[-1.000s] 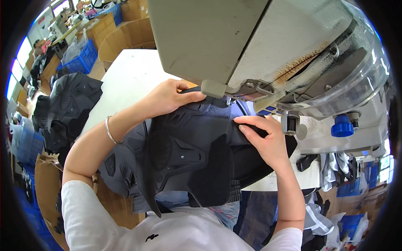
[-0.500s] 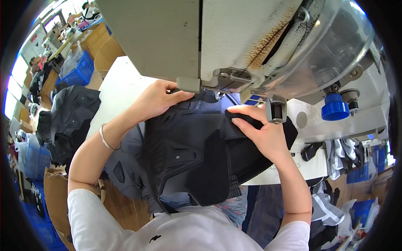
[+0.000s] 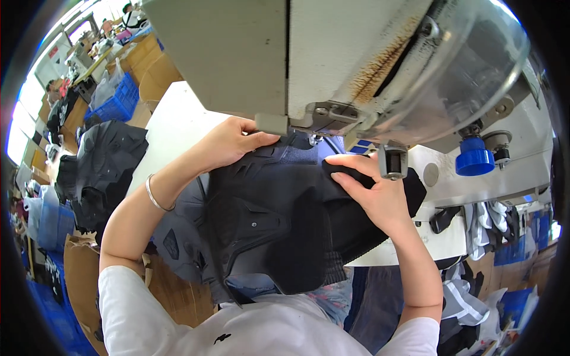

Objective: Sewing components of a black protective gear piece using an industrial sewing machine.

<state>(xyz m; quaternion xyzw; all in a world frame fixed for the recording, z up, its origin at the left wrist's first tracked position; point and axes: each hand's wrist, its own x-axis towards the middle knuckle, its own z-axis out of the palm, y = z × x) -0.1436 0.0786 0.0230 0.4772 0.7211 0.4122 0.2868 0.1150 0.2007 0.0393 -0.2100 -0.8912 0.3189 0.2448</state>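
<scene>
A dark navy garment [image 3: 279, 225] with snap buttons and a ribbed hem lies across the white table [image 3: 172, 136], under the head of a grey sewing machine [image 3: 332, 65]. My left hand [image 3: 228, 142] presses flat on the garment's far left edge, close to the machine's needle area. My right hand [image 3: 371, 193] pinches a black ribbed edge of the garment on the right, just below the machine's presser part. A thin bangle [image 3: 153, 193] sits on my left wrist.
A pile of dark garments [image 3: 98, 172] lies at the table's left. Blue crates [image 3: 116, 101] and cardboard boxes [image 3: 151, 65] stand beyond. A blue knob [image 3: 474, 159] sticks out at the machine's right. More fabric hangs at the lower right; other people work far off at the upper left.
The view has closed in on the machine, which now fills the top. My right hand has shifted slightly along the ribbed edge; my left hand stays pressed at the far edge.
</scene>
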